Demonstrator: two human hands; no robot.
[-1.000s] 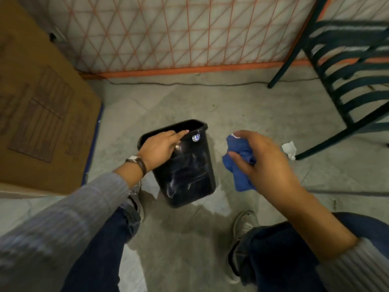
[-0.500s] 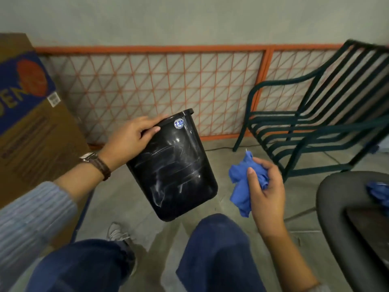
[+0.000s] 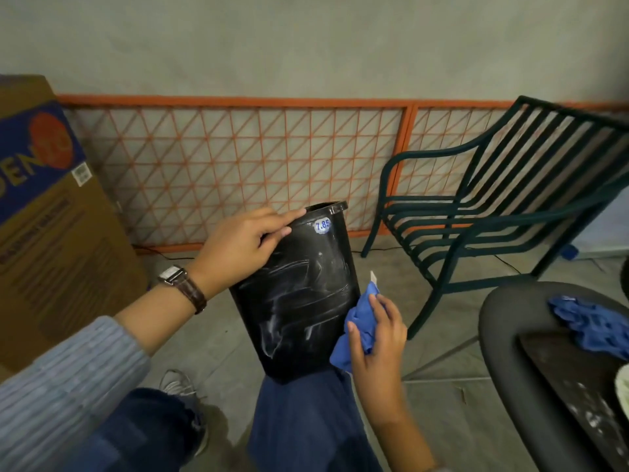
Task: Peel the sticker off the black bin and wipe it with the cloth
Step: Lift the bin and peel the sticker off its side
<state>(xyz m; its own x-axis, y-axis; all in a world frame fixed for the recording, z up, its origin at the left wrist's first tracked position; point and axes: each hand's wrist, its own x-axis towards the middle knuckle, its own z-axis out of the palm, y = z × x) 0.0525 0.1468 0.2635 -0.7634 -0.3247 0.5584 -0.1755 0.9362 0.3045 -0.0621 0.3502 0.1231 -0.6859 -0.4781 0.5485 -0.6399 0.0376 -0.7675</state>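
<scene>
Gripping the black bin [image 3: 299,301] near its rim, the left hand [image 3: 238,247] holds it over one knee [image 3: 306,410] — sticker [image 3: 322,225] on its upper wall — and the right hand [image 3: 377,338] clutches the blue cloth [image 3: 355,323] beside it.

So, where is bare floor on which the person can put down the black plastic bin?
Bare concrete lies between the brown cardboard box and the black plastic bin, below the left hand. A second patch lies between the right hand, the green metal chair and the round dark table. The table is crowded: a blue rag lies on it.
</scene>
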